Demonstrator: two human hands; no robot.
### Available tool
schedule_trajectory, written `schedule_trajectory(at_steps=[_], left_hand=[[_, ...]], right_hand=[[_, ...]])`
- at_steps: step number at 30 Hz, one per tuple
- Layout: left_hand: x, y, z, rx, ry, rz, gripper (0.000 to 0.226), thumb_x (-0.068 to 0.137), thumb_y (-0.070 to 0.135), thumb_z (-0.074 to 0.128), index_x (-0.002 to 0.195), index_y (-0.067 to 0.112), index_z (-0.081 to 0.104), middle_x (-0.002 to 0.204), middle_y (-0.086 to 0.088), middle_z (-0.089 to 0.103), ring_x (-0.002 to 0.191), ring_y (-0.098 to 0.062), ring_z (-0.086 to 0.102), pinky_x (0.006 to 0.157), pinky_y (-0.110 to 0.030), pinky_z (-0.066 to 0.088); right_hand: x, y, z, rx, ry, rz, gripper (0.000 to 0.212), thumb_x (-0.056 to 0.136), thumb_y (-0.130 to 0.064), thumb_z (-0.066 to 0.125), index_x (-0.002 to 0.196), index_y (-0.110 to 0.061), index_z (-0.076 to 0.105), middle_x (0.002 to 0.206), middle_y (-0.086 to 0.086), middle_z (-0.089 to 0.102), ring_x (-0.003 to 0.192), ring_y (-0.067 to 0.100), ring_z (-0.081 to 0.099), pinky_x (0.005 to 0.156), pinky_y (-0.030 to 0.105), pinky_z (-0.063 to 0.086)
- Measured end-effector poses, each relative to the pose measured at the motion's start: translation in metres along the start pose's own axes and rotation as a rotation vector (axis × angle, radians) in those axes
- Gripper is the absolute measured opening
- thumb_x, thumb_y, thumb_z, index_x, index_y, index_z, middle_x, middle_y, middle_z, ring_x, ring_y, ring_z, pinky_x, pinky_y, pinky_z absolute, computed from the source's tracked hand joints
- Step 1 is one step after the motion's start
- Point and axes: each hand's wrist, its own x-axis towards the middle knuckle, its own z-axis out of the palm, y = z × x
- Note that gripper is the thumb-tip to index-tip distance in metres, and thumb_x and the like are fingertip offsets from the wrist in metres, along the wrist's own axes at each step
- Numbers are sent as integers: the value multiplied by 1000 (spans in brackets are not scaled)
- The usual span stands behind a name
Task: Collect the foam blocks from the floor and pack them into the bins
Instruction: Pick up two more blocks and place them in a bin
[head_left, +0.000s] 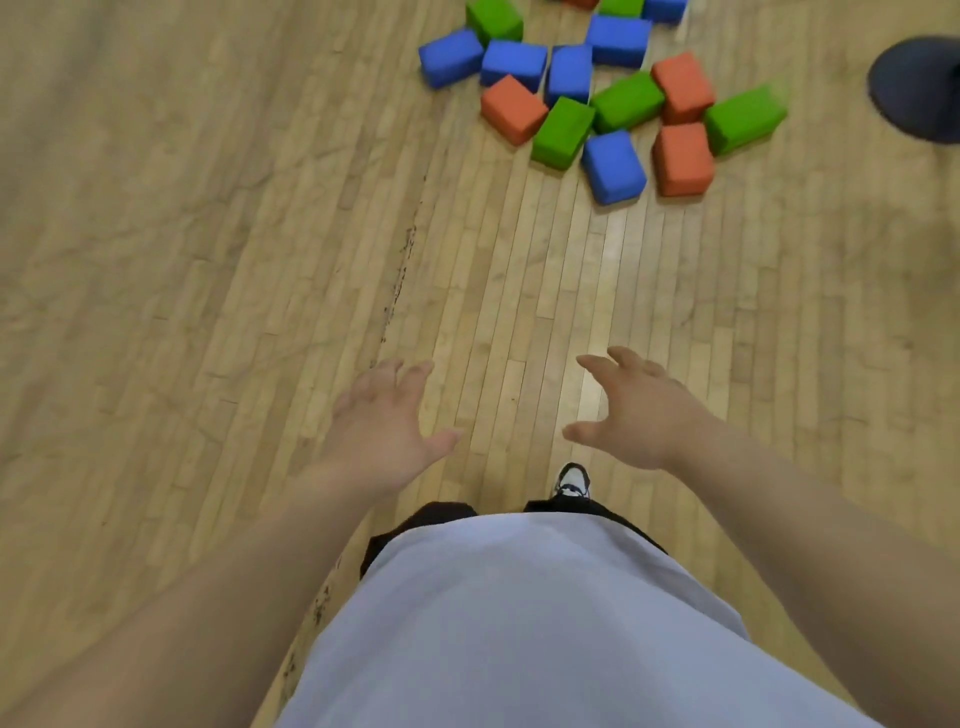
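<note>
Several foam blocks lie in a loose pile on the wooden floor at the top of the view, in blue, green and orange. My left hand and my right hand are stretched out in front of me at waist height, fingers spread and relaxed, both empty. The hands hang well short of the pile, with bare floor between. No bin is in view.
A dark round object sits at the right edge beside the pile. A scuffed dark line runs along the floorboards. My shoe and light shirt fill the bottom centre.
</note>
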Motion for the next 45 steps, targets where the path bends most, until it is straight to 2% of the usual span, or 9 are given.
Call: schedule_trajectory(at_steps=[7,19,28,35,41,45], left_hand=[[84,25,-73,-49,36,-47,89,90,73,52,161,33,15,168,-5,15,155,-27,13,123,-51,19],[308,-63,-194,-130,20,-54,91,88,73,54,161,34,16,167,-3,17,155,-26,14,124,-50,18],[462,-92,-308,-109,8,49,91,89,72,55,162,33,17,168,-4,16,155,-26,14,123,-49,18],[582,-60,-345,-78,-57,47,92,88,74,55,161,34,15,168,-3,14,155,-26,12,125,-50,19],[695,9,-394,-56,-108,6,92,89,73,54,161,33,13,169,-4,13,156,-27,9,124,-52,20],[769,60,-427,21,-115,36,93,88,74,54,161,33,13,168,-5,15,155,-28,14,123,-50,23]], right_hand=[[89,10,-107,-6,29,-53,97,84,-68,65,161,-34,17,170,6,11,154,33,20,120,51,29],[294,-69,-223,40,36,18,98,84,-64,69,161,-33,18,170,6,14,154,31,19,121,49,29],[421,-111,-320,38,48,42,100,82,-65,69,161,-34,18,168,7,18,153,32,23,119,50,32],[539,-73,-402,39,53,50,98,83,-61,71,161,-29,22,165,9,23,147,37,30,116,46,32],[644,-8,-493,77,-2,28,102,80,-61,73,161,-27,21,165,12,24,151,35,23,120,47,29],[695,27,-546,38,-60,38,106,80,-62,73,163,-29,15,167,12,17,151,37,22,120,47,28]])
